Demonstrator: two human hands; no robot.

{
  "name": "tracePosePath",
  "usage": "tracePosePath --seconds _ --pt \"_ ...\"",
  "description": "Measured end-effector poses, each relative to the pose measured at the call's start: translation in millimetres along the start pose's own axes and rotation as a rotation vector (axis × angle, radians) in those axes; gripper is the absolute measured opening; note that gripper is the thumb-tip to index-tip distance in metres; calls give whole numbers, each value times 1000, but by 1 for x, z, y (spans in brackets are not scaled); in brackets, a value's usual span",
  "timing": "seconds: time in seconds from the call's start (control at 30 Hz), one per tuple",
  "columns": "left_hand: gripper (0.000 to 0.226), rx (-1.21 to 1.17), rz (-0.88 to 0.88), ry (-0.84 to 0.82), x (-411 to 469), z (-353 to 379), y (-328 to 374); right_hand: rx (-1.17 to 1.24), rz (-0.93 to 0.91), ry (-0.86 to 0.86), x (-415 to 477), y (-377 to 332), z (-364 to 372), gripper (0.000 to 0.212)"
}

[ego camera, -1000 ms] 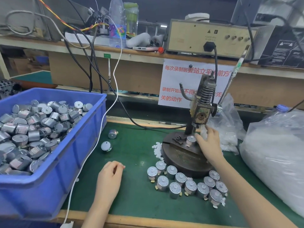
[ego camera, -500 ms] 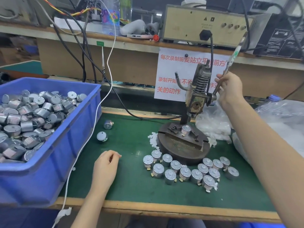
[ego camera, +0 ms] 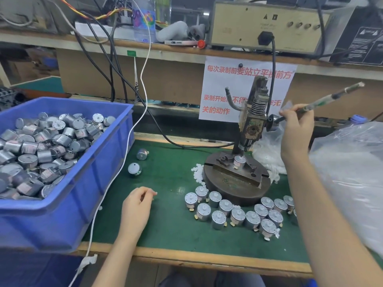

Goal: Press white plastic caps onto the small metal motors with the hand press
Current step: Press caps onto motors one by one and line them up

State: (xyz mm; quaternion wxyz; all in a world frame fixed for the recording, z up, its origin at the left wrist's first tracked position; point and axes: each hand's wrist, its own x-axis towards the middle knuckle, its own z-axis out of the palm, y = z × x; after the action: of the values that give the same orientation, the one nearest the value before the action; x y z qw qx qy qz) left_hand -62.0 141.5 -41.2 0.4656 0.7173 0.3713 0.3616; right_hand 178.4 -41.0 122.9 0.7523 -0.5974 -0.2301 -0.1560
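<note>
The hand press stands on a round iron base on the green mat. A small metal motor sits in the base's fixture, and the ram tip touches the white cap on top of it. My right hand grips the press lever, which slants down to the right of the press head. My left hand rests on the mat with fingers loosely curled; whether it holds anything I cannot tell. Several capped motors stand in rows in front of the base. Loose white caps lie left of it.
A blue bin full of motors fills the left side. Two stray motors lie on the mat by a white cable. Clear plastic bags sit at the right. A shelf with a power unit runs behind.
My right hand left the motor in the fixture, rose to the lever and pulled it down; the ram now meets the cap. My left hand stayed on the mat.
</note>
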Motion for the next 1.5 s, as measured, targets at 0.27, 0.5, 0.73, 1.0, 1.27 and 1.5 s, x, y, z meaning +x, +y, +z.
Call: tracePosePath --seconds 0.27,0.5,0.73,1.0,1.27,1.5 --pt "28 -2 -7 3 -1 0 0 -46 0 -112 2 1 -11 22" --pt "29 8 7 -5 0 0 1 -205 76 -108 -7 24 -24 39" --pt "29 23 9 -1 0 0 1 -720 171 -452 -57 73 -26 29" --pt "26 22 -17 2 -1 0 3 -997 55 -486 -62 86 -1 41" --pt "26 4 -20 10 -2 0 4 -971 -7 -408 -69 86 -6 24" --pt "26 5 -24 9 -2 0 4 -773 38 -212 -77 85 -17 32"
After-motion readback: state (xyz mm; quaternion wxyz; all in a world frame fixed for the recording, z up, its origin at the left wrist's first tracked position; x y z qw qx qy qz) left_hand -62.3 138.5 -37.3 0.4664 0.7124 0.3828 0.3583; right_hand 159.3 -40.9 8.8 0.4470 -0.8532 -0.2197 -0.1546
